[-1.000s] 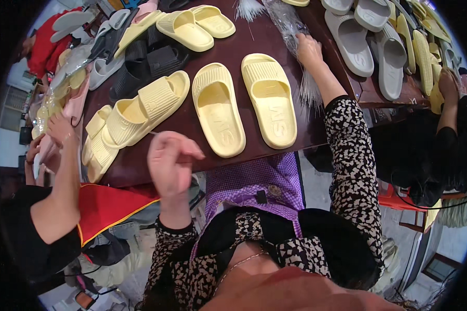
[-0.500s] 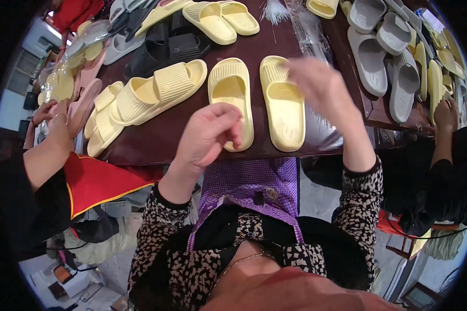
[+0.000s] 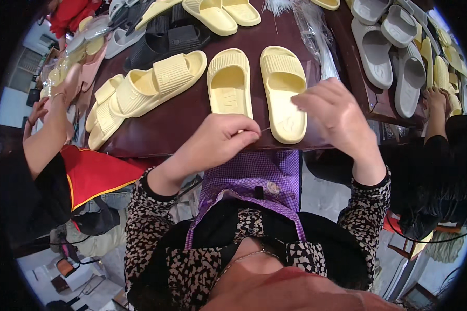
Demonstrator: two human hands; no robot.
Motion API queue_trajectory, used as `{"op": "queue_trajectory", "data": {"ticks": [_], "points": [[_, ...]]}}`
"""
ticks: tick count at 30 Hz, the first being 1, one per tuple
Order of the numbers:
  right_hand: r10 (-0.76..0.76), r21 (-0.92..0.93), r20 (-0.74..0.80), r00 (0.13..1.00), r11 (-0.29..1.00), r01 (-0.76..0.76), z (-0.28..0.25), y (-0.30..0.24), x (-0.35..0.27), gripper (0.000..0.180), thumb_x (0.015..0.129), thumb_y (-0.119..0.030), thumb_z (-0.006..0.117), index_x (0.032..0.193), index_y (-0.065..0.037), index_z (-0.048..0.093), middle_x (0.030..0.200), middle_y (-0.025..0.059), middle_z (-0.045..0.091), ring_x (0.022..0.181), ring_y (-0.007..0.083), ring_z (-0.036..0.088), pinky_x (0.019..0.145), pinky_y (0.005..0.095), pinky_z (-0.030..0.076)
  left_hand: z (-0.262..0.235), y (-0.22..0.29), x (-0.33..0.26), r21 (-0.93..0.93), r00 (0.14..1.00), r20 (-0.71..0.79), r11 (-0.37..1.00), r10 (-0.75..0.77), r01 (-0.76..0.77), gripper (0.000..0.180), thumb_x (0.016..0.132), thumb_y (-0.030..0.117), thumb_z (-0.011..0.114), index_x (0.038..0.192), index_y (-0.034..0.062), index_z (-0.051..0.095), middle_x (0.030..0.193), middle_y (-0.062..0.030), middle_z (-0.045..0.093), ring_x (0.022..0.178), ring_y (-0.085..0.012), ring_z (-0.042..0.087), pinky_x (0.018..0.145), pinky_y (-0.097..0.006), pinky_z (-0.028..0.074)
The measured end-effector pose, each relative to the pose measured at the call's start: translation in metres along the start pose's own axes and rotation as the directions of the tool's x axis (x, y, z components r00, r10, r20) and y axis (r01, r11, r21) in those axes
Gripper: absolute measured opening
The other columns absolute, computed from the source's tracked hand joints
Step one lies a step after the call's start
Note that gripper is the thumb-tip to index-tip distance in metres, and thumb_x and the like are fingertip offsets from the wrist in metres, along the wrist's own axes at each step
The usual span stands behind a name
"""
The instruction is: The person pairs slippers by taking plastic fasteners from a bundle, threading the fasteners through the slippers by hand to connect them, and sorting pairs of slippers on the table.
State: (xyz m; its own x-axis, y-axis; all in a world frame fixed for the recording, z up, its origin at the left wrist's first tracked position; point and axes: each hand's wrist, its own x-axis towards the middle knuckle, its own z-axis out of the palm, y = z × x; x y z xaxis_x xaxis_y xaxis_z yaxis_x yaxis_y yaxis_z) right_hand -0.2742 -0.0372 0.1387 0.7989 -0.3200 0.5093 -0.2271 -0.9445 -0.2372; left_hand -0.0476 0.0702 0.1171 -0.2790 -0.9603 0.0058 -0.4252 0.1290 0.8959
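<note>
Two pale yellow slide slippers lie side by side before me on the dark red table, toes pointing away. My left hand (image 3: 220,139) is closed in a pinch over the heel of the left slipper (image 3: 229,78). A thin line, too fine to name, sticks out from its fingertips toward the right slipper (image 3: 285,101). Over that slipper's right edge hovers my right hand (image 3: 333,115), fingers curled together and slightly blurred. Anything in its fingertips is too small to make out.
More yellow slippers (image 3: 158,80) lie stacked at the left, with black slippers (image 3: 174,41) behind them. Grey slippers (image 3: 372,54) and clear plastic wrapping (image 3: 316,31) are at the right. Other people's hands (image 3: 437,98) work at both sides. The table's front edge (image 3: 140,154) is close to me.
My left hand has moved right and turned, its fingers now pinched. My right hand has come down and slightly right, toward the right slipper's heel.
</note>
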Motion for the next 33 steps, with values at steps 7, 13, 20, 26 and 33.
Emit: {"op": "queue_trajectory", "data": {"ticks": [7,13,20,26,33], "points": [[0.215,-0.035,-0.093,0.972,0.975,-0.22,-0.021,0.026,-0.037,0.018,0.07,0.006,0.061,0.087,0.001,0.064,0.08,0.0103,0.061,0.076,0.023,0.058,0.067,0.0315,0.047,-0.02,0.012,-0.019,0.189,0.987,-0.149,0.978,-0.066,0.094,0.008,0.079,0.001,0.06,0.087,-0.0011,0.062,0.081,-0.009,0.062,0.072,-0.0144,0.059,0.064,-0.025,0.046],[0.339,0.06,0.078,0.938,0.937,-0.344,-0.001,0.037,-0.046,0.018,0.072,0.008,0.059,0.088,0.001,0.064,0.082,0.0118,0.061,0.078,0.0259,0.06,0.069,0.0324,0.049,-0.01,0.011,-0.026,0.452,0.938,-0.119,0.859,0.327,-0.242,0.01,0.076,0.0,0.062,0.086,-0.0006,0.061,0.084,-0.0113,0.06,0.075,-0.0239,0.059,0.065,-0.031,0.047],[0.222,0.033,0.499,0.838,0.961,-0.274,0.05,0.034,-0.033,0.019,0.073,0.006,0.056,0.09,0.001,0.064,0.086,0.0163,0.062,0.082,0.0335,0.061,0.072,0.038,0.049,0.017,-0.012,-0.032,0.463,0.969,0.05,0.853,0.244,-0.239,0.008,0.076,0.005,0.064,0.079,0.0008,0.058,0.078,-0.0102,0.056,0.073,-0.0267,0.057,0.065,-0.035,0.048],[0.224,-0.095,0.492,0.841,0.974,-0.204,0.072,0.049,-0.012,0.028,0.072,0.007,0.05,0.096,0.001,0.062,0.091,0.0173,0.061,0.084,0.0355,0.06,0.074,0.0405,0.049,0.025,-0.036,-0.013,0.532,0.941,0.02,0.793,0.339,-0.297,0.01,0.076,0.008,0.064,0.076,0.0016,0.057,0.075,-0.0102,0.055,0.071,-0.0267,0.056,0.064,-0.036,0.047],[0.293,-0.109,0.26,0.92,0.956,-0.274,0.078,0.048,-0.01,0.033,0.072,0.007,0.05,0.103,0.0,0.059,0.1,0.0183,0.06,0.089,0.0358,0.059,0.078,0.0409,0.049,0.027,-0.062,0.028,0.626,0.909,-0.108,0.738,0.402,-0.252,0.012,0.078,0.011,0.063,0.073,0.0024,0.056,0.073,-0.0105,0.055,0.069,-0.0272,0.057,0.063,-0.036,0.046]]}}
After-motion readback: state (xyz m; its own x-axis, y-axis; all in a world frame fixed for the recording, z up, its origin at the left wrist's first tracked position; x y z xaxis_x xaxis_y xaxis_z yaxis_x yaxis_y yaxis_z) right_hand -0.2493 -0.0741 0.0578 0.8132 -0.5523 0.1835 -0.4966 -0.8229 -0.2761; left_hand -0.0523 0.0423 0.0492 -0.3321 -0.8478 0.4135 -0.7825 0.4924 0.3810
